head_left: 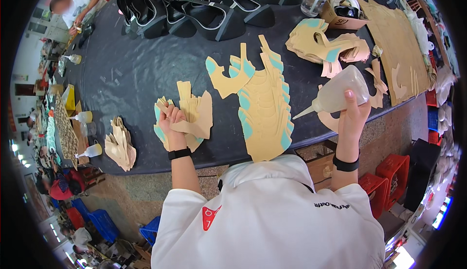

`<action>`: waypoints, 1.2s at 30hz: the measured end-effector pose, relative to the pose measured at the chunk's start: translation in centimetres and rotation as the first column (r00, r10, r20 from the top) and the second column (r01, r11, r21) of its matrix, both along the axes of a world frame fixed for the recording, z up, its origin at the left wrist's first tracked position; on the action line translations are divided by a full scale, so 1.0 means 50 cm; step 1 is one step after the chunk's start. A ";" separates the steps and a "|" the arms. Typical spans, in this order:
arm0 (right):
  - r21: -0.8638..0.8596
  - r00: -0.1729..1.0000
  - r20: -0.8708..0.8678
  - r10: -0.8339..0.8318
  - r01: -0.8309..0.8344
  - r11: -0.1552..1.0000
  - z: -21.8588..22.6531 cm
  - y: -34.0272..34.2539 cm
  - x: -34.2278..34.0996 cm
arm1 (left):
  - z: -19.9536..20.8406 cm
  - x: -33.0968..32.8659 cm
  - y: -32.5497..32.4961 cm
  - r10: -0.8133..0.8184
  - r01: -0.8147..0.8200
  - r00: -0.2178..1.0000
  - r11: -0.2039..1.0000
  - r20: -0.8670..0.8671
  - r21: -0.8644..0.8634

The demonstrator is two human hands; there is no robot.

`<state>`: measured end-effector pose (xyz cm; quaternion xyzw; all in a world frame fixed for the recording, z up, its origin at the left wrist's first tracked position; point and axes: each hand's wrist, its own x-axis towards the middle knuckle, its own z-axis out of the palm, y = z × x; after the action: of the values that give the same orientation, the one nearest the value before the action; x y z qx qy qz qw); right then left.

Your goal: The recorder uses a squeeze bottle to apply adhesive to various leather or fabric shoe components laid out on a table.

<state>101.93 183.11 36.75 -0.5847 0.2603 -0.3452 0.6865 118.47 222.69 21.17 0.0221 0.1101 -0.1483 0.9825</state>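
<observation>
Squeeze bottle raised, cut piece in the other hand

Squeeze bottle (343,91), translucent white, is up over the right part of the dark table (126,84), tilted, its narrow nozzle pointing left and a little down. Nozzle tip lies just beside the right edge of the central row of cut pieces (265,108) as seen from above; contact cannot be told. No liquid seen leaving it.

Right hand (355,109): closed round the bottle's near side, thumb along the wall, other fingers mostly hidden behind. How hard it squeezes, cannot tell.

Left hand (171,118): fingers curled well in, apparently pinching a tan piece (200,127) above the left pile (159,131). Exact grip point unclear.

Central row: tan parts overlapped like shingles, turquoise patches showing along both sides. Another pile (311,45) beyond the bottle; black sandals (194,18) along the far side.

Step, my reading: between handling a piece and dispensing, bottle ready but not visibly in use. Next move calls for a steady nozzle over the chosen edge and a light, even squeeze, with the left-hand piece kept clear of the tip. Risk: a drip on the exposed row.
</observation>
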 end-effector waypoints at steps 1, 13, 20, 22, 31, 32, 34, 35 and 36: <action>-0.002 1.000 0.003 -0.003 0.003 1.000 0.002 0.002 0.000 | -0.005 0.001 0.001 -0.003 0.003 1.000 1.000 0.003 -0.002; 0.106 0.990 0.131 0.054 -0.068 0.992 -0.003 -0.007 -0.001 | 0.054 0.008 -0.023 -0.182 0.180 0.983 0.979 0.022 0.093; 0.166 0.985 0.170 0.002 -0.031 0.986 0.000 -0.008 0.000 | 0.195 -0.012 -0.143 -0.239 0.238 0.967 0.747 -0.084 0.621; 0.161 0.985 0.172 -0.017 -0.011 0.987 -0.004 -0.009 0.002 | 0.229 -0.031 -0.176 -0.253 0.203 0.966 0.632 -0.048 0.748; 0.257 0.987 0.133 -0.086 0.049 0.965 0.056 -0.003 0.021 | 0.305 -0.143 -0.313 -0.759 0.331 0.645 0.170 -0.091 0.928; 0.280 0.982 0.164 -0.094 0.045 0.959 0.059 0.000 0.026 | 0.310 -0.155 -0.325 -0.748 0.322 0.660 0.188 -0.077 0.928; 0.305 0.976 0.193 -0.105 0.042 0.951 0.062 0.000 0.032 | 0.330 -0.168 -0.344 -0.771 0.261 0.632 0.119 -0.076 0.958; 0.296 0.973 0.202 -0.110 0.046 0.954 0.061 -0.001 0.034 | 0.335 -0.173 -0.348 -0.772 0.262 0.631 0.117 -0.079 0.958; 0.286 0.971 0.211 -0.113 0.049 0.957 0.058 -0.001 0.035 | 0.338 -0.175 -0.351 -0.769 0.274 0.634 0.126 -0.080 0.953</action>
<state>103.69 183.07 39.67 -0.4280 0.2509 -0.3970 0.7722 109.72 205.14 38.07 0.6312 -0.0677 -0.3982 0.6622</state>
